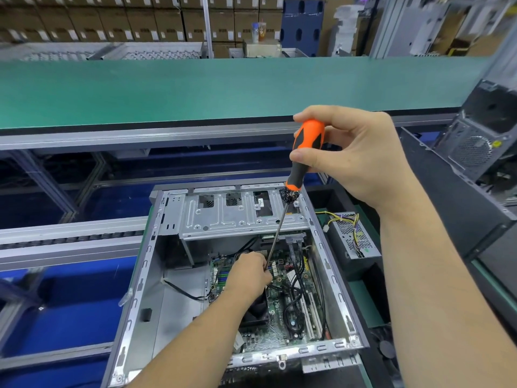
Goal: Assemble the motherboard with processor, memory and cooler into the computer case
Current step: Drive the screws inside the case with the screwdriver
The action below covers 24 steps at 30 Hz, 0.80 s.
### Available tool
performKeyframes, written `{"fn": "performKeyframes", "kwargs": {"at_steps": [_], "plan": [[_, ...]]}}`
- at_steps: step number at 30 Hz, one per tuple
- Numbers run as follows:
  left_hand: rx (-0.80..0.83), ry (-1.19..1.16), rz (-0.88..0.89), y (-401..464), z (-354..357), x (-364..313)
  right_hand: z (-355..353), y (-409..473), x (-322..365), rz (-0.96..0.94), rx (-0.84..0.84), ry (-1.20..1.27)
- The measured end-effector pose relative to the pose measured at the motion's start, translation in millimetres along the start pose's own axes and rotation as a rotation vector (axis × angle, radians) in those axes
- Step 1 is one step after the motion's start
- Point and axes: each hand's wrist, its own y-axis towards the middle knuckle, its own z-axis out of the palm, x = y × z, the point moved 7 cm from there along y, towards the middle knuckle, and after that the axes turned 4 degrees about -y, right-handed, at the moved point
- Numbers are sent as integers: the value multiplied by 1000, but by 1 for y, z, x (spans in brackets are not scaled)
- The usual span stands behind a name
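while the open computer case (140, 278) lies flat at about 6 o'clock in the view, both hands work over it. the right hand (349, 152) is up at about 1 o'clock, its thumb and fingers curled round the orange and black handle of a long screwdriver (306, 147). a clump of small dark screws (289, 195) sticks just under the handle. the thin metal shaft slants down toward 7 o'clock into the case. the left hand (249, 273) is down inside the case, near the middle of the view, its fingers curled and pinching the low end of the shaft. the tip is hidden by that hand.

the green motherboard (282, 312) lies on the floor of the case, under the left hand and toward 5 o'clock from it. black cables (296, 292) loop over it, and a dark cooler (256, 312) peeks out beside the left wrist. a silver drive cage (223, 217) spans the far end of the case at 12 o'clock. a power supply box (352, 236) with yellow wires sits just outside the case at 3 o'clock. a green conveyor belt (195, 88) runs across the top
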Motion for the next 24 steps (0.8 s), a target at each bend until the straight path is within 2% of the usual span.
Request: {"fn": "performKeyframes", "kwargs": {"at_steps": [24], "plan": [[25,29,3,3,2,0,-4,-1,-7,10,-12,24]]}}
